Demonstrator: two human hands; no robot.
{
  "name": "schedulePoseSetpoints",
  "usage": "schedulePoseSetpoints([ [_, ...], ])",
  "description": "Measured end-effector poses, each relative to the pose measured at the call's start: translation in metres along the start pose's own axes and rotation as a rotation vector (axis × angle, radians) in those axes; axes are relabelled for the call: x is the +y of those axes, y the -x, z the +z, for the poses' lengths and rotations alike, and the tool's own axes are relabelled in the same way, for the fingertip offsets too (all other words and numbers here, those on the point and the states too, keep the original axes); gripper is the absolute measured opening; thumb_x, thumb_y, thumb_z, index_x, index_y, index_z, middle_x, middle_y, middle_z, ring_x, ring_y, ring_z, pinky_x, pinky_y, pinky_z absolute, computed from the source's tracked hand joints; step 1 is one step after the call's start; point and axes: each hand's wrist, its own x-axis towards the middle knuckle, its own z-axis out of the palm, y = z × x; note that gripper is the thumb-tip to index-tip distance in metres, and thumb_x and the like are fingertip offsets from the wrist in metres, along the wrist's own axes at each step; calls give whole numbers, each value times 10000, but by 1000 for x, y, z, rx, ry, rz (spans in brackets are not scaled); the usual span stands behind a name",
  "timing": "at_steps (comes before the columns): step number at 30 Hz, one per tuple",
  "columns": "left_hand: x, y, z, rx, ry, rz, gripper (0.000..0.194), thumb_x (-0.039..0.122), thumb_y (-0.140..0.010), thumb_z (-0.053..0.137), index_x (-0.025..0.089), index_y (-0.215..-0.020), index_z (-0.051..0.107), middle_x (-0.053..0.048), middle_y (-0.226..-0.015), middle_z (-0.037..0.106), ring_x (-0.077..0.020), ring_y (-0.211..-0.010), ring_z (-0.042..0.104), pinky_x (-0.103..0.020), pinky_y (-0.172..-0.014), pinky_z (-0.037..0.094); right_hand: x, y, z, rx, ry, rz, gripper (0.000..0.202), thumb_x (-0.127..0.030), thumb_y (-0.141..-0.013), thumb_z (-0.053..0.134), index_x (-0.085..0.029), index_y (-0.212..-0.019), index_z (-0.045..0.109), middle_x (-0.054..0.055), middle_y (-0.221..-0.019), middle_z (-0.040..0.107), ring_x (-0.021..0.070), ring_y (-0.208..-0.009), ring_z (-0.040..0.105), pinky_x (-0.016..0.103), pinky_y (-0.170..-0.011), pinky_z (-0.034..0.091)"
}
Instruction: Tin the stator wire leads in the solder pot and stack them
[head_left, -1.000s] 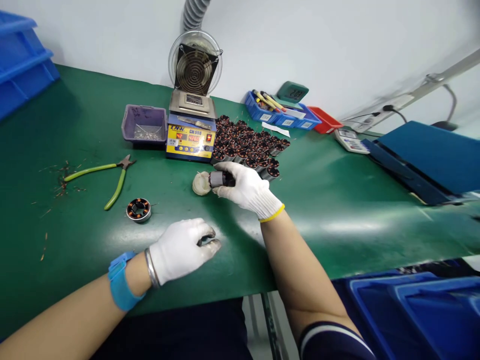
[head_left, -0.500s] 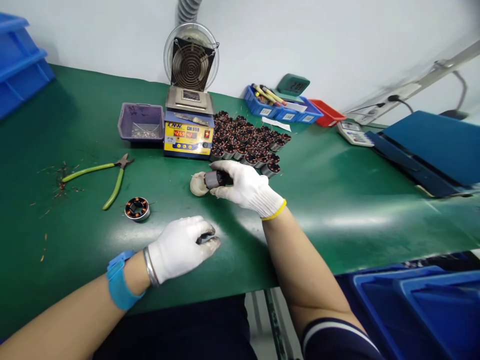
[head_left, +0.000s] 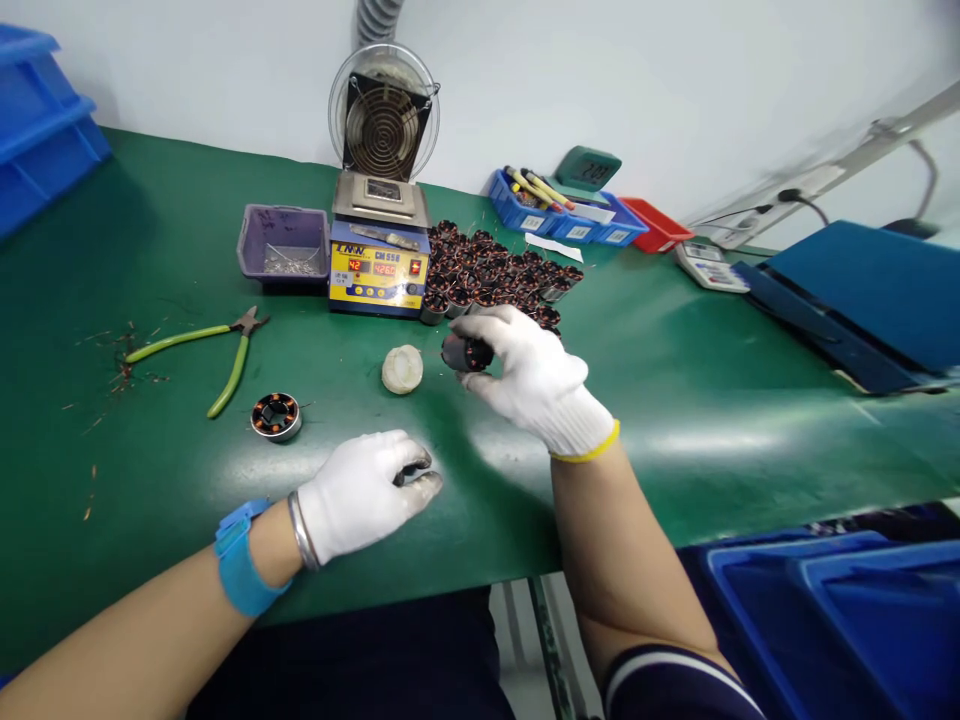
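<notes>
In the head view my gloved right hand [head_left: 525, 375] grips a motor stator [head_left: 463, 353] between thumb and fingers, tilted on its side above the green mat. Just left of it sits a small round cream-coloured pot [head_left: 403, 369], apart from the stator. My left hand [head_left: 367, 497], also gloved, rests on the mat nearer to me, holding nothing, with a gap between thumb and forefinger. A second stator [head_left: 276, 417] with copper windings stands to the left of that hand. Behind my right hand are rows of similar stators [head_left: 487, 265], partly covered by the glove.
A solder pot [head_left: 379, 270] with a lit display stands at the back, under a fan [head_left: 385, 130]. Beside it is a purple bin [head_left: 283, 280] of metal bits. Green-handled cutters [head_left: 240, 370] lie open at left near wire scraps. Blue trays [head_left: 577, 230] line the wall.
My right hand has drawn the stator rightwards, away from the cream-coloured pot, which is now fully visible. The left hand stays in place.
</notes>
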Motion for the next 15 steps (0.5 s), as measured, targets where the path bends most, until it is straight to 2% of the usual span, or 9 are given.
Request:
schedulePoseSetpoints([
  [3, 0, 0, 0, 8, 11, -2, 221, 383, -927, 544, 235, -883, 702, -34, -929, 722, -196, -879, 673, -297, -814, 504, -9, 3, 1, -126, 221, -28, 497, -169, -805, 619, -253, -1295, 632, 86, -1266, 632, 307, -1098, 574, 417, -887, 492],
  [8, 0, -1, 0, 0, 46, -15, 207, 365, -919, 543, 227, -866, 688, -24, -911, 722, -196, -858, 668, -310, -790, 496, -25, -3, 4, -222, 349, -58, 430, -170, -858, 571, -274, -1269, 640, 94, -1259, 628, 315, -1040, 549, 393, -753, 455],
  [12, 1, -1, -1, -9, 79, -13, 195, 355, -914, 546, 226, -861, 681, -19, -903, 721, -192, -851, 664, -312, -787, 496, -27, -3, 3, -242, 374, -55, 405, -181, -877, 556, -274, -1260, 644, 99, -1247, 630, 311, -1009, 550, 390, -734, 442],
  [15, 1, -1, 0, 6, 85, -10, 198, 347, -917, 540, 222, -879, 689, -26, -909, 722, -197, -869, 667, -316, -796, 505, -23, 0, -3, -198, 352, -53, 434, -170, -861, 567, -279, -1275, 638, 95, -1264, 619, 307, -1033, 549, 401, -789, 459],
])
